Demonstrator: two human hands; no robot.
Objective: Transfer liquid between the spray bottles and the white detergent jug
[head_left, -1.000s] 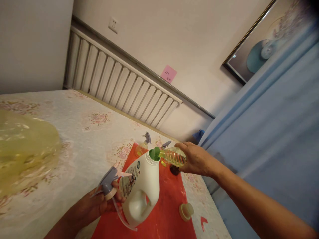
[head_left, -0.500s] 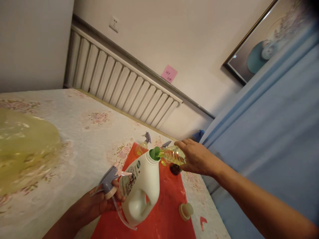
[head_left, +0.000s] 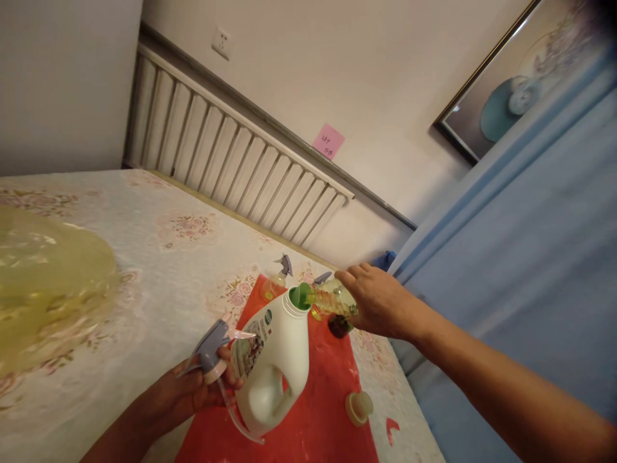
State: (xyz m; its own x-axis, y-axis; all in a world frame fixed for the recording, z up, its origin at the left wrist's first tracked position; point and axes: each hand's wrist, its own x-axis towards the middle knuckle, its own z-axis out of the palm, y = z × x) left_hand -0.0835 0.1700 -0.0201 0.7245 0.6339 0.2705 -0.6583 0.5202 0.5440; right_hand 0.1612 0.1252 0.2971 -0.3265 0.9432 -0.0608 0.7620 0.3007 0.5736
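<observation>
In my right hand [head_left: 380, 301] is a clear bottle [head_left: 335, 301] with yellow liquid, tipped sideways so that its neck meets the green spout [head_left: 302, 295] in the mouth of a white jug [head_left: 289, 341]. The jug leans, its label facing left. My left hand [head_left: 187, 389] is closed around a grey trigger spray head [head_left: 211, 347], whose clear dip tube hangs down in front of the jug. Fingertips of that hand also rest against the jug's labelled side.
Under the jug lies a red sheet [head_left: 332, 418], bearing a pale cap [head_left: 359, 408]. Spray bottles [head_left: 276, 281] and a dark round object [head_left: 340, 326] are behind. A red scrap [head_left: 392, 431] is at right; a yellow translucent bulky thing [head_left: 53, 283] covers the left of the flowered tablecloth [head_left: 159, 270].
The liquid inside the tipped bottle has shifted, with more clear space showing along its upper side. Both hands and the jug stay almost where they were.
</observation>
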